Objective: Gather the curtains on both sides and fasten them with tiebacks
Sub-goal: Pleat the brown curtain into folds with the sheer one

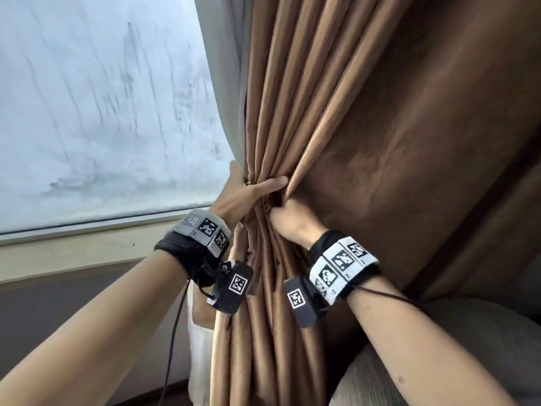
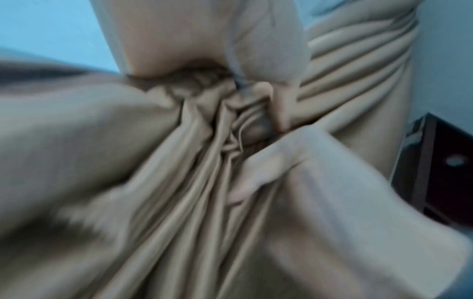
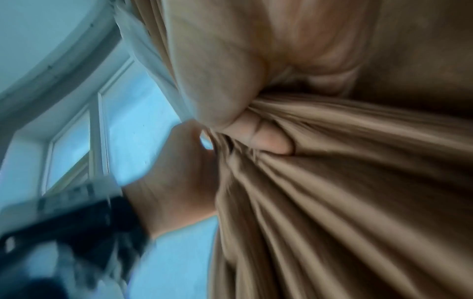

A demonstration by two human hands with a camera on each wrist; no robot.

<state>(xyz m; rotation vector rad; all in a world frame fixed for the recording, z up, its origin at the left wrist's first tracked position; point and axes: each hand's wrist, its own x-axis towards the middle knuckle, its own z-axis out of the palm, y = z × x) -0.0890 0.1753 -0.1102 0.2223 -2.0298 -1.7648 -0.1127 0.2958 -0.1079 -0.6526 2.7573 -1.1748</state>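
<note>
The brown curtain (image 1: pixel 380 127) hangs right of the window, its folds bunched together at mid-height. My left hand (image 1: pixel 248 191) grips the bunch from the window side, with the thumb lying across the front of the folds. Just below and to the right, my right hand (image 1: pixel 292 221) grips the fabric with its fingers curled into it. In the right wrist view my right fingers (image 3: pixel 268 141) dig into the curtain (image 3: pixel 332 182), and the left hand (image 3: pixel 176 172) is wrapped round the gathered edge. The blurred left wrist view shows the pinched folds (image 2: pixel 204 161).
A pale lining (image 1: pixel 225 83) runs along the curtain's window edge. The misted window pane (image 1: pixel 102 98) fills the left, with its sill (image 1: pixel 73 247) below. A grey cushion (image 1: pixel 468 347) sits at the lower right, against the curtain. A black cable (image 1: pixel 172 332) hangs from my left wrist.
</note>
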